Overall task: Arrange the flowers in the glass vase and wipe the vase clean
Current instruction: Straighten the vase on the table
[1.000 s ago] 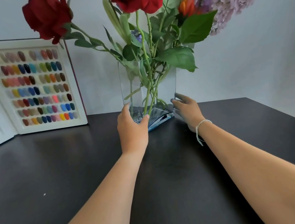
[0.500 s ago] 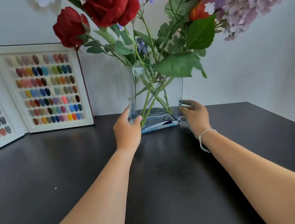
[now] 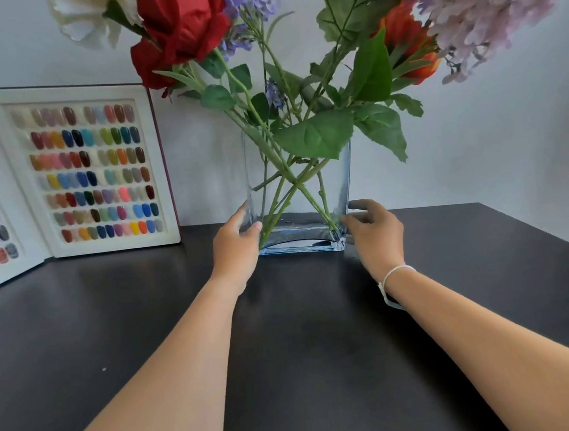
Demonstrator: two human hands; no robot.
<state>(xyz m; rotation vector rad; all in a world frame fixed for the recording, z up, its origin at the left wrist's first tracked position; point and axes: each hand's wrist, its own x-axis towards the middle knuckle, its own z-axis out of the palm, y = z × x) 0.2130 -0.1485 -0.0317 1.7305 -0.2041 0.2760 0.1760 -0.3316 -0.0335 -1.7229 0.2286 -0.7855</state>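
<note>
A clear rectangular glass vase (image 3: 336,176) stands upright on the black table (image 3: 305,351), near its back edge. It holds a bunch of flowers (image 3: 187,28): red roses, a white bloom, purple and lilac sprays, an orange flower and large green leaves, with the stems crossing inside the glass. My left hand (image 3: 236,245) grips the vase's lower left edge, thumb on the front face. My right hand (image 3: 376,233) is on the lower right edge, with the thumb tip against the glass and the fingers curled behind the corner. A white band circles that wrist.
An open white display book of coloured nail samples (image 3: 90,170) leans against the wall at the left, close to the vase. A pale wall rises right behind the table. The table's right edge runs diagonally at the far right.
The vase was tilted between my hands a second ago. It now stands flat and upright on the table, with both hands low on its sides.
</note>
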